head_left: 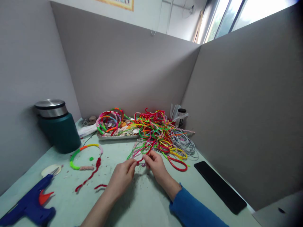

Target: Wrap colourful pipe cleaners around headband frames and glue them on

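Between my two hands runs a red pipe cleaner [140,160], held just above the middle of the table. My left hand [121,178] pinches one end between thumb and fingertips. With thumb and forefinger, my right hand [156,165] grips it a short way along. Part of it is hidden behind the fingers. To the left lies a multicoloured pipe-cleaner ring [74,157], not closed, with a twisted red tail [87,180]. A short red pipe-cleaner piece [100,185] lies beside my left wrist. Red-handled scissors [177,164] rest right of my right hand.
A blue glue gun [30,201] lies front left, its nozzle by a round white disc [47,170]. Behind stands a green bottle [59,132]. At the back are a tray [118,138] with buttons and rings, a pipe-cleaner heap [153,124] and grey wire [183,143]. A black slab [220,186] lies right.
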`<action>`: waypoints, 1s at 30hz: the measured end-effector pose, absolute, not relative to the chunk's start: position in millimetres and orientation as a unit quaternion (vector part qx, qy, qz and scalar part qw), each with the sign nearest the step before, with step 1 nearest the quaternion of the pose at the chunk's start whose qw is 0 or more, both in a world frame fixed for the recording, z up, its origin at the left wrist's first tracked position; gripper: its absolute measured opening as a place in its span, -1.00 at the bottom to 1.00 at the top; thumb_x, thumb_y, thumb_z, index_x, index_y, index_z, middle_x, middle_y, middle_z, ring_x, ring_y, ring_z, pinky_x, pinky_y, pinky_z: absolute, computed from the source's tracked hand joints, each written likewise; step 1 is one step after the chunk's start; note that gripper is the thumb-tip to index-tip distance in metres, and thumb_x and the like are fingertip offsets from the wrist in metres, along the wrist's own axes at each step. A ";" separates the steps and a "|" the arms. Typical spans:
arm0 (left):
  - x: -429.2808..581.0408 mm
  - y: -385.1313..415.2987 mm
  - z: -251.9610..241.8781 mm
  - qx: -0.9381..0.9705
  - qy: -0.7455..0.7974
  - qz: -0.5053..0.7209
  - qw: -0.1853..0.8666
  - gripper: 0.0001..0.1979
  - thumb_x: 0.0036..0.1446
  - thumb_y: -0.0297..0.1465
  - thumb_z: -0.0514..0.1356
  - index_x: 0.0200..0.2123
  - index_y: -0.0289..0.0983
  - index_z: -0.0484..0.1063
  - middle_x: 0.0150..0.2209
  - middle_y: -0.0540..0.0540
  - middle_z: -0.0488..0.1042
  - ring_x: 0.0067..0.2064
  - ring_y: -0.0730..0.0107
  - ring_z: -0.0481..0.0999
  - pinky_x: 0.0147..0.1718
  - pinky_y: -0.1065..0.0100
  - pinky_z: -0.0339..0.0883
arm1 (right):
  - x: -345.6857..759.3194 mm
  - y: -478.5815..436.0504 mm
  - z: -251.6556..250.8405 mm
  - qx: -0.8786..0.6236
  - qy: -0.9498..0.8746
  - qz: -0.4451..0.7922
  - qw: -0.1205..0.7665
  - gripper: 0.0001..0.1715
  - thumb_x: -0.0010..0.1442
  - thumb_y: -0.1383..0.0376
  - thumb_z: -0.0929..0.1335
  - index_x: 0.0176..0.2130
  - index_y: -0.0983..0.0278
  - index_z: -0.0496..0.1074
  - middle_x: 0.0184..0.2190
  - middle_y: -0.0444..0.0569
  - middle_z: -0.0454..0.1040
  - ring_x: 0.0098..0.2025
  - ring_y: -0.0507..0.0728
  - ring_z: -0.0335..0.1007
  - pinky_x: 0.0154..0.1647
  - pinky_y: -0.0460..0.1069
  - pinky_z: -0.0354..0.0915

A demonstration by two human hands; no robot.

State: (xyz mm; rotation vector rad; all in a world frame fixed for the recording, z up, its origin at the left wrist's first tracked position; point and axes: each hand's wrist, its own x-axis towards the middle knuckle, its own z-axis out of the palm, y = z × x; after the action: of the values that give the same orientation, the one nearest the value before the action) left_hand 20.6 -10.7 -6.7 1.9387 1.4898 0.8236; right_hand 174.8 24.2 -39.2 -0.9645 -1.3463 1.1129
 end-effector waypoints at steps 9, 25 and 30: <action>18.3 -2.5 -13.2 0.596 0.473 0.358 0.540 -0.64 0.05 -0.10 0.03 -0.44 -0.30 0.36 -0.72 0.13 0.16 -0.68 0.56 0.03 -0.66 0.48 -0.12 | 170.2 12.1 -29.1 -0.317 -0.582 0.561 0.495 -0.78 0.10 0.18 0.35 -0.40 0.31 0.36 -0.54 -0.15 0.36 -0.59 -0.06 0.11 -0.58 -0.13 0.05; 30.9 -19.5 -9.0 0.774 0.570 0.254 0.105 -0.69 0.19 -0.39 -0.07 -0.30 -0.23 0.48 -0.39 -0.16 0.54 -0.39 0.29 0.46 -0.42 0.36 0.08 | 167.6 16.5 -41.6 -0.476 -0.614 0.340 0.530 -0.65 0.04 0.24 0.34 -0.61 0.26 0.12 -0.65 -0.24 0.08 -0.54 -0.03 -0.02 -0.53 -0.11 -0.03; 23.8 -10.7 -8.6 0.676 0.561 0.328 0.348 -0.55 0.20 -0.18 -0.10 -0.50 -0.30 0.43 -0.54 -0.09 0.46 -0.58 0.46 0.33 -0.54 0.42 0.10 | 172.6 20.7 -38.1 -0.412 -0.590 0.438 0.538 -0.66 0.08 0.16 0.34 -0.56 0.25 0.17 -0.67 -0.26 0.11 -0.58 -0.04 -0.02 -0.56 -0.11 -0.01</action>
State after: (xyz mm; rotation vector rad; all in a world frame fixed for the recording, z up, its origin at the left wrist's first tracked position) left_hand 23.8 -10.7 -8.6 1.7529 1.4553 0.8501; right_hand 172.6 20.7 -38.1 -0.9808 -1.4042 1.0409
